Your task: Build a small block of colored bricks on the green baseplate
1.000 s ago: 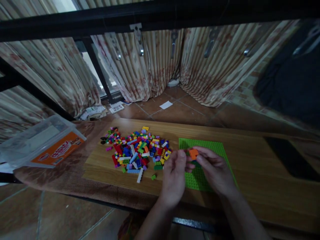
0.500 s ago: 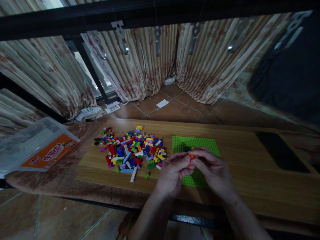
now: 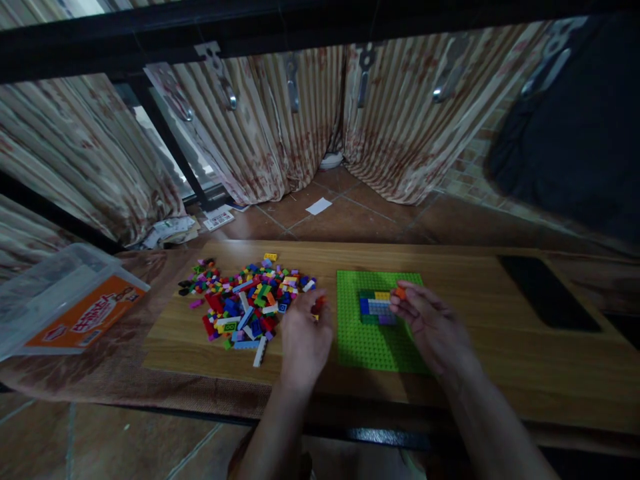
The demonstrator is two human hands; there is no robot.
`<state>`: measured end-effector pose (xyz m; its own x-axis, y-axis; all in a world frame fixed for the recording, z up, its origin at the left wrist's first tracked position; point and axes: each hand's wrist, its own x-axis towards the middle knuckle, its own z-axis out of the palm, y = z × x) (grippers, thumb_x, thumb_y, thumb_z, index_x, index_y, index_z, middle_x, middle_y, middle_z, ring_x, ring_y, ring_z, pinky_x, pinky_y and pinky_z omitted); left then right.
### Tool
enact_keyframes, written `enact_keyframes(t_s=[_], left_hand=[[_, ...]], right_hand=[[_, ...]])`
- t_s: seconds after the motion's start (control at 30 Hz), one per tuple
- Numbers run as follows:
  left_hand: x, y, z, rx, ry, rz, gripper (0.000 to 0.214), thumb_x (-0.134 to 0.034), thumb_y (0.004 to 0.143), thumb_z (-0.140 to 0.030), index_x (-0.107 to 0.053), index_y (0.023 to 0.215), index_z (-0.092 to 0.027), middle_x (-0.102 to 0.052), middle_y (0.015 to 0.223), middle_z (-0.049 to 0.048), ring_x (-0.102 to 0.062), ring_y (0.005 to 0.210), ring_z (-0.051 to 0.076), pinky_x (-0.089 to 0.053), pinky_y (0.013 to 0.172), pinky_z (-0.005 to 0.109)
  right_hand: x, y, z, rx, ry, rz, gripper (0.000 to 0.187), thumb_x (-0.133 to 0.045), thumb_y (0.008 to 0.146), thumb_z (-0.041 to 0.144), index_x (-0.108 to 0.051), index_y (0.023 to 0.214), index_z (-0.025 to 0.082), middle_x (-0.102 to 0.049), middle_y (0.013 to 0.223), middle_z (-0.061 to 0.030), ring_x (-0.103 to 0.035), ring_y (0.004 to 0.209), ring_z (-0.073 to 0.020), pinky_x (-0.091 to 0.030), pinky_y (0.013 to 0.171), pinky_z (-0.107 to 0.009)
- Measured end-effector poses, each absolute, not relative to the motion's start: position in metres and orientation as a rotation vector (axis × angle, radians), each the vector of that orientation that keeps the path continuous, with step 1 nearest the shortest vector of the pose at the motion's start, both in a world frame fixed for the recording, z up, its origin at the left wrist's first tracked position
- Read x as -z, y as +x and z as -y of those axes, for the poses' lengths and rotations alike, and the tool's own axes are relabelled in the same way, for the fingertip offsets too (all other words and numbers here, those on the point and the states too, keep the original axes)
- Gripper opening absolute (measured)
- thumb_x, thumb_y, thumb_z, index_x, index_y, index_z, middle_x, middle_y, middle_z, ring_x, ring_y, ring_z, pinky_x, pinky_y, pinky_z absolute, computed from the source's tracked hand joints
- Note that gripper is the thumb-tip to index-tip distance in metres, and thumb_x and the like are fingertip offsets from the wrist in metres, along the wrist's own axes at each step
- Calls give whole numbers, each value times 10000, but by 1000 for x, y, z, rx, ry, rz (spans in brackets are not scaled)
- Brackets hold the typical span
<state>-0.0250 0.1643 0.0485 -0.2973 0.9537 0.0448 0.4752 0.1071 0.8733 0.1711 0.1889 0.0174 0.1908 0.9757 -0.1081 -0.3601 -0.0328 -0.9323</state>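
My right hand (image 3: pixel 433 323) pinches a small orange brick (image 3: pixel 400 293) between thumb and fingers, just above the right side of a low block of joined bricks (image 3: pixel 377 307). That block has green, yellow, blue, light grey and purple parts and sits on the light green baseplate (image 3: pixel 350 353). Left of the baseplate, my left hand (image 3: pixel 305 340) is beside the right edge of the loose brick pile (image 3: pixel 245 307). An orange-red brick (image 3: pixel 319 304) shows between its thumb and fingers, partly hidden.
The wooden board (image 3: pixel 465 267) carries the baseplate, the pile and a dark flat panel (image 3: pixel 547 293) at the right. A clear plastic box (image 3: pixel 75 303) with an orange label stands at the left. Behind are striped curtains (image 3: pixel 290 133) and a paper (image 3: pixel 319 206) on the floor.
My hands were together over the baseplate, fingers around orange bricks. Now they are apart: the left has moved left toward the pile, uncovering the joined bricks. The view has shifted slightly.
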Motion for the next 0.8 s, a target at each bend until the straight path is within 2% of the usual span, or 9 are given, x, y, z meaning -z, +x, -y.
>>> enact_keyframes(t_s=[0.07, 0.2, 0.47, 0.63, 0.73, 0.8], left_hand=[[-49, -38, -164, -955, 1599, -2097, 274, -515, 852, -189, -705, 1049, -205, -703, 1059, 85, -652, 943, 224, -486, 862, 340], [-51, -55, -162, -685, 1715, -2331, 317, -475, 851, -143, -699, 1061, -222, -688, 1069, 84, -647, 962, 248, -491, 819, 335], [-54, -61, -160, -642, 1667, -2400, 360, -476, 814, -75, -679, 1084, -199, -673, 1084, 93, -632, 994, 262, -495, 842, 348], [-54, -48, -158, -923, 1656, -2218, 307, -464, 855, -105, -672, 1062, -195, -665, 1058, 91, -627, 990, 239, -498, 871, 349], [-55, -36, -156, -1175, 1600, -1994, 256, -493, 860, -115, -674, 1016, -206, -670, 1033, 66, -626, 974, 201, -494, 886, 321], [-57, -29, -154, -1300, 1522, -1844, 239, -502, 858, -102, -678, 980, -207, -670, 976, 50, -631, 913, 172, -503, 842, 289]], right_hand=[[-15, 173, -191, -1222, -1104, 745, 201, -777, 706, 352, -743, 859, 226, -719, 815, -26, -675, 742, -142, -583, 741, -315], [-13, 175, -194, -1154, -1193, 700, 251, -836, 592, 349, -751, 785, 214, -721, 850, -34, -656, 743, -139, -577, 728, -310], [-8, 176, -193, -1141, -1290, 781, 298, -833, 586, 401, -758, 812, 221, -730, 904, -48, -664, 803, -170, -583, 719, -297], [-7, 174, -189, -1154, -1456, 872, 369, -807, 617, 423, -755, 926, 227, -731, 959, -51, -668, 816, -176, -576, 663, -255], [-11, 165, -185, -1214, -1404, 828, 344, -808, 603, 405, -757, 891, 224, -727, 899, -40, -654, 736, -142, -557, 623, -215], [-16, 153, -189, -1357, -1281, 789, 307, -801, 603, 400, -753, 850, 223, -720, 888, -37, -642, 702, -133, -552, 605, -218]])
